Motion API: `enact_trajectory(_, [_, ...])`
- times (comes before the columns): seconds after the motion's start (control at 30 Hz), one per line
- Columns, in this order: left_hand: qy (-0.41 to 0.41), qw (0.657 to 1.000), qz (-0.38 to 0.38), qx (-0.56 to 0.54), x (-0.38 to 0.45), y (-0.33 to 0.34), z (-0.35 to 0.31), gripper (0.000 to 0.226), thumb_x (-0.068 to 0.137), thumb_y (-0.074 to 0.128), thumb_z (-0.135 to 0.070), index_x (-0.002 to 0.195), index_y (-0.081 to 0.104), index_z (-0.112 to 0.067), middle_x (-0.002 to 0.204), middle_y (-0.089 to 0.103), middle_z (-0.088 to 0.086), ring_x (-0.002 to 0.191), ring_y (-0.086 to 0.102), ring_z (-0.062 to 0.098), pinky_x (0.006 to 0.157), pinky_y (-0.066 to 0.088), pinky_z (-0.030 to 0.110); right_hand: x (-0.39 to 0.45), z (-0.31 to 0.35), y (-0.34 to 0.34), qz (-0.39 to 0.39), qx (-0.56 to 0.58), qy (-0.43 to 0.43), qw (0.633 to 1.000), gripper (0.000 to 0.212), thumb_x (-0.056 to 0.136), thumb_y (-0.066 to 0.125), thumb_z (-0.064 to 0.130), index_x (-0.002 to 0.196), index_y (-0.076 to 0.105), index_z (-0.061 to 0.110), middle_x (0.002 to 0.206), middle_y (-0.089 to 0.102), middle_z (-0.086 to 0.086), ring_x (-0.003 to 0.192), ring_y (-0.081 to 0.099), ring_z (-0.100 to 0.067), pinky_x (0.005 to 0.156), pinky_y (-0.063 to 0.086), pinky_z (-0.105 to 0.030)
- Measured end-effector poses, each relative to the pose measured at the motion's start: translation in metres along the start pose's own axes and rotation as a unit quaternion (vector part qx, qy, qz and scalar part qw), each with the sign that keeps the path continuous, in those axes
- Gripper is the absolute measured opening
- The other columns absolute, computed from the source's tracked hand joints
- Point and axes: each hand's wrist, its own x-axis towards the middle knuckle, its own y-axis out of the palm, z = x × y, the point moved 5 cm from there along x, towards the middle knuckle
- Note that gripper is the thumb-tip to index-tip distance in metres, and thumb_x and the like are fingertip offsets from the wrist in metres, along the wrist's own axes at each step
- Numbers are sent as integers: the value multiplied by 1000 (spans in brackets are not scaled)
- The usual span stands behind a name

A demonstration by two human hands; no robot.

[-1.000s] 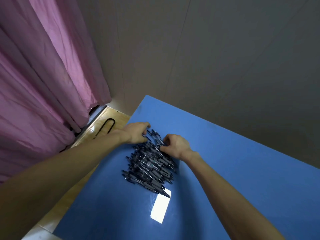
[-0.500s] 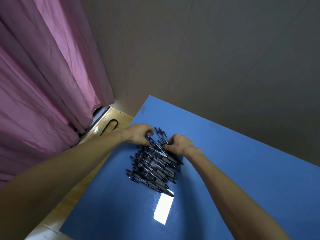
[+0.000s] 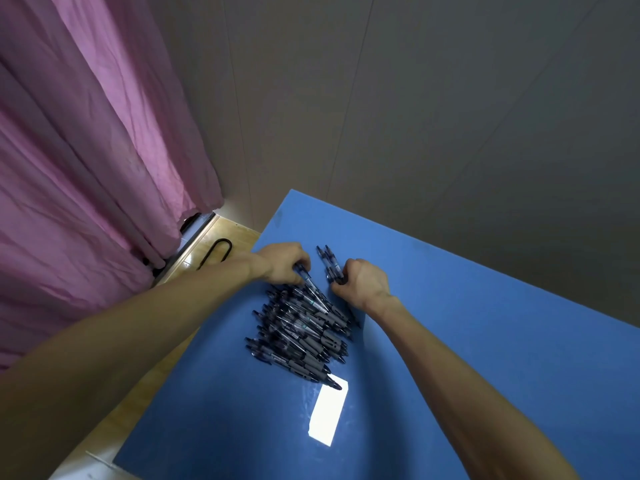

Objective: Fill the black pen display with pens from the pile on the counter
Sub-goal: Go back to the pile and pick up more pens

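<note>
Head view looks down on a blue tabletop (image 3: 485, 341) where a pile of pens (image 3: 301, 327) lies between two bare forearms, well in from the near edge. Left hand (image 3: 284, 261) sits at the pile's far left corner, its fingers curled round the top end of one pen (image 3: 308, 278) whose barrel slants back down into the heap. Right hand (image 3: 363, 278) rests at the far right corner, fingers closed on a small bunch of pens (image 3: 329, 263) that stick out past the knuckles toward the wall (image 3: 415, 116). Both hands touch the heap; the rest of the pens lie loose just behind them, crossing one another. Pens like these look light and stiff, with smooth clear barrels and grey rubbery grip sections, so they will likely slide and roll if nudged; taking each by the grey section, or gathering several parallel in a fist, should hold best. No black display shows anywhere, so filling has probably not begun. A bright patch of reflected light (image 3: 327, 415) lies on the tabletop beside the heap's near end, a pink curtain (image 3: 86, 168) hangs at left, and a dark hook (image 3: 216, 252) lies on the wooden floor (image 3: 194, 244).
</note>
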Motion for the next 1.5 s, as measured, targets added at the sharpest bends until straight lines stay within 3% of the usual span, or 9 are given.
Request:
enact_trajectory(0.2, [7,1000,14,5,7,1,-8,34,95,63,-30,128,63,-24,129,51,-1,115,55,20,94,48,35,1,-4,6,-13,3,-18,1000,38,93,58,46,111,57,13,111,62,-7,96,63,-29,78,47,-36])
enact_trajectory(0.27, [1,1000,14,-18,8,-1,-10,33,98,59,-41,125,66,-24,126,54,-2,114,57,20,96,48,37,0,-8,8,-13,21,-17,1000,39,93,58,49,112,57,14,112,63,-6,97,63,-28,79,49,-37])
enact_trajectory(0.4, [5,999,30,-25,7,-4,-15,52,87,64,-67,119,68,-26,118,53,-6,106,57,15,93,51,36,-5,-13,13,-8,66,-17,998,41,94,59,51,116,56,17,115,61,-3,97,62,-26,79,50,-36])
enact_trajectory(0.63, [26,1000,6,-2,13,0,-18,45,86,75,-53,123,66,-29,122,54,-5,110,55,16,87,45,30,-8,-15,14,10,60,-16,998,37,90,60,50,107,57,17,107,64,-4,94,62,-27,74,45,-34])
enact_trajectory(0.87, [80,994,18,68,9,1,-35,42,85,75,-48,123,66,-30,118,58,-8,102,56,13,80,46,29,-8,-18,8,72,4,34,997,32,87,62,47,72,49,21,76,59,1,79,58,-25,66,40,-30])
enact_trajectory(1.1, [117,980,29,157,14,2,-50,35,92,69,-34,126,64,-26,127,59,-4,114,57,20,83,43,32,-11,-26,-4,85,-44,64,993,33,87,66,49,92,53,19,88,58,1,83,56,-21,71,42,-29])
enact_trajectory(1.33, [139,971,-24,191,19,5,-62,33,95,63,-23,128,63,-22,140,47,2,120,53,24,90,48,37,-18,-51,-9,60,-28,113,991,36,87,65,53,89,56,18,78,55,2,79,57,-21,68,42,-28])
enact_trajectory(1.5, [101,981,-35,165,23,12,-63,52,97,56,-15,148,47,-19,160,31,7,140,39,28,105,44,41,-22,-72,-2,115,25,119,986,46,90,60,62,76,50,19,82,60,0,80,59,-22,69,43,-30])
